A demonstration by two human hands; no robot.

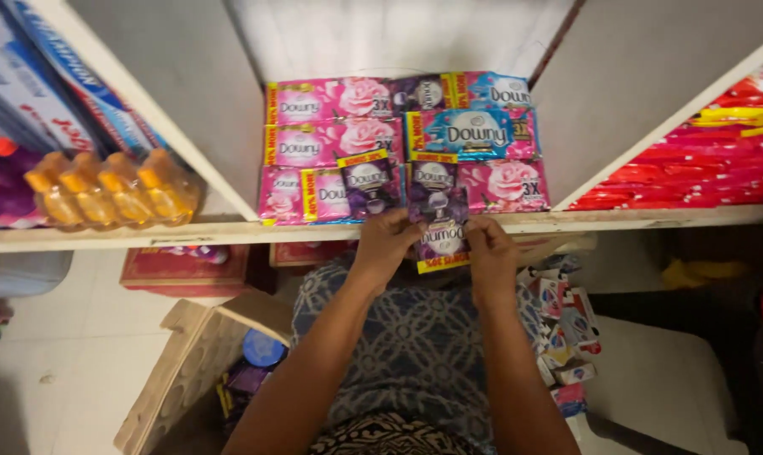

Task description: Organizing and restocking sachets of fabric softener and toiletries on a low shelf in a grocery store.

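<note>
My left hand (385, 243) and my right hand (492, 253) both grip a purple sachet strip (439, 229) with a yellow band, held at the front edge of a white shelf (230, 229). Just behind it, in the middle compartment, lie rows of flat sachets: pink ones (307, 148) at left, blue ones (472, 132) at upper right, purple ones (369, 181) in front. Each hand pinches one side of the strip with thumb and fingers.
Orange-capped amber bottles (112, 190) stand in the left compartment beneath blue boxes (53, 76). Red packets (710, 160) fill the right compartment. Below are a wooden crate (187, 362) with a blue-lidded jar (263, 347), loose small packets (562, 324) and a red mat (183, 268).
</note>
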